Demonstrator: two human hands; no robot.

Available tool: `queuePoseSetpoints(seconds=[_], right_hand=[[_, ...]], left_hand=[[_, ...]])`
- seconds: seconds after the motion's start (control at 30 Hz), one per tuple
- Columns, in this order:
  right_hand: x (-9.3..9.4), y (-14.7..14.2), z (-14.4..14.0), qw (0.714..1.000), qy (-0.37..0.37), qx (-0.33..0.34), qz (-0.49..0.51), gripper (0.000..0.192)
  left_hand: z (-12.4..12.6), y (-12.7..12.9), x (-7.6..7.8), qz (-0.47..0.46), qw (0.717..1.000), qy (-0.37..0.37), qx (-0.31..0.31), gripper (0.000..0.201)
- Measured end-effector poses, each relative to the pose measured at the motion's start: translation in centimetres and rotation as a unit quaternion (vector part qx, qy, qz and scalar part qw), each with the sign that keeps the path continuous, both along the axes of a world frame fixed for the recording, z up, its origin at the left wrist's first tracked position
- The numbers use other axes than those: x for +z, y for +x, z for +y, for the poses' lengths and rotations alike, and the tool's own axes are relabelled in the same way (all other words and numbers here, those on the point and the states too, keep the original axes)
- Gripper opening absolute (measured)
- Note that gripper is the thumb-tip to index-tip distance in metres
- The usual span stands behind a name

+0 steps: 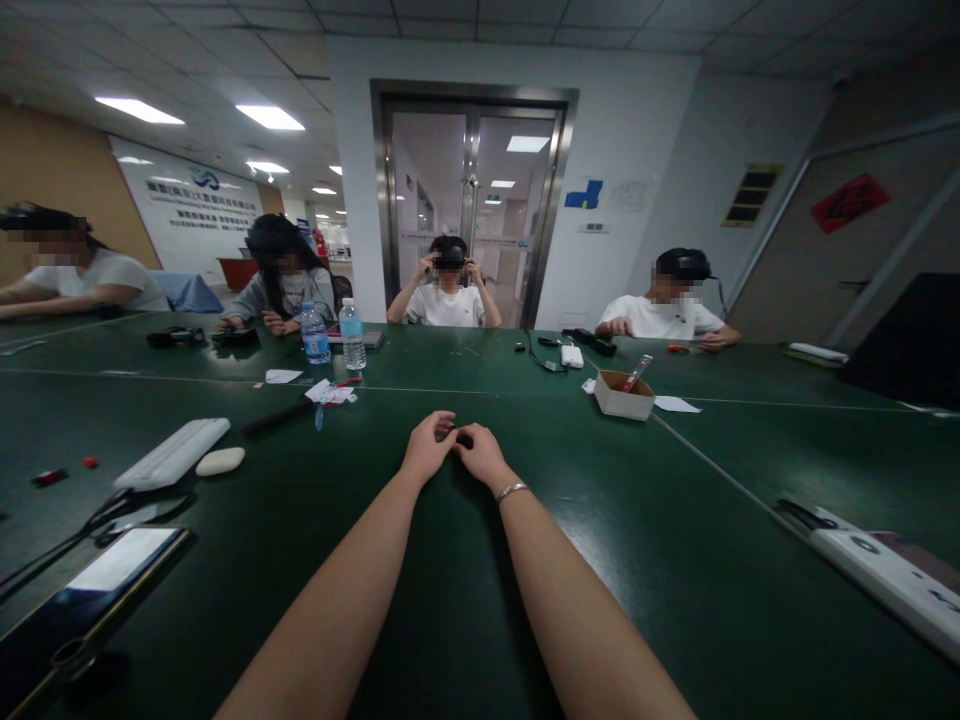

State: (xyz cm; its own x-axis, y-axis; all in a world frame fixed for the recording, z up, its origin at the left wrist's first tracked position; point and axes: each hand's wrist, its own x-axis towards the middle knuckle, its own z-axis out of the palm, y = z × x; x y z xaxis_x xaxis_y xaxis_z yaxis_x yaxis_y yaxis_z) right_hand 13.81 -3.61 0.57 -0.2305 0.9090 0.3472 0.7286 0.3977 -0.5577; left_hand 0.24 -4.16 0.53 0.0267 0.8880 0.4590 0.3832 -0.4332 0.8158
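Both arms stretch out over the green table (465, 620), and the hands meet near its middle. My left hand (430, 446) is closed, with its fingers curled towards the right hand. Its fingertips touch or nearly touch those of my right hand (482, 455), which is closed too, thumb and fingers bent together. A small dark patch shows between the fingers; whether it is an object or shadow, I cannot tell. A silver bracelet (513, 490) circles the right wrist.
Left lie a phone (90, 600), a white power bank-like device (174, 453) and a white oval case (220, 461). Beyond stand water bottles (352, 335) and a small box (624, 398). Several people wearing headsets sit across. A white device (885, 560) lies right.
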Motion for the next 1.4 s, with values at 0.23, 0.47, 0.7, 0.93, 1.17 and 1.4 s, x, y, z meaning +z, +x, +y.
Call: queuePoseSetpoints(seconds=[0.23,0.47,0.7,0.93,1.17,1.4], right_hand=[[0.14,-0.03,-0.12,1.000,0.003,-0.002,-0.007,0.015],[0.13,0.02,-0.09,1.000,0.010,0.004,-0.016,0.016],[0.04,0.09,-0.06,1.000,0.016,0.014,-0.016,0.017],[0.10,0.00,-0.13,1.000,0.016,0.010,-0.016,0.017],[-0.02,0.02,-0.07,0.999,0.028,0.008,-0.012,0.018],[-0.11,0.13,0.00,0.999,0.035,0.011,0.001,0.015]], left_hand=[[-0.07,0.08,0.18,0.017,1.000,0.007,0.012,0.033],[-0.50,0.23,0.52,0.026,0.999,0.020,-0.013,0.032],[-0.70,0.34,0.80,0.048,0.998,0.030,-0.023,0.034],[-0.42,0.45,0.54,0.088,0.995,0.052,0.014,0.031],[-0.67,0.39,0.69,0.116,0.991,0.059,0.020,0.031],[-0.85,0.45,0.85,0.131,0.989,0.062,0.005,0.030]])
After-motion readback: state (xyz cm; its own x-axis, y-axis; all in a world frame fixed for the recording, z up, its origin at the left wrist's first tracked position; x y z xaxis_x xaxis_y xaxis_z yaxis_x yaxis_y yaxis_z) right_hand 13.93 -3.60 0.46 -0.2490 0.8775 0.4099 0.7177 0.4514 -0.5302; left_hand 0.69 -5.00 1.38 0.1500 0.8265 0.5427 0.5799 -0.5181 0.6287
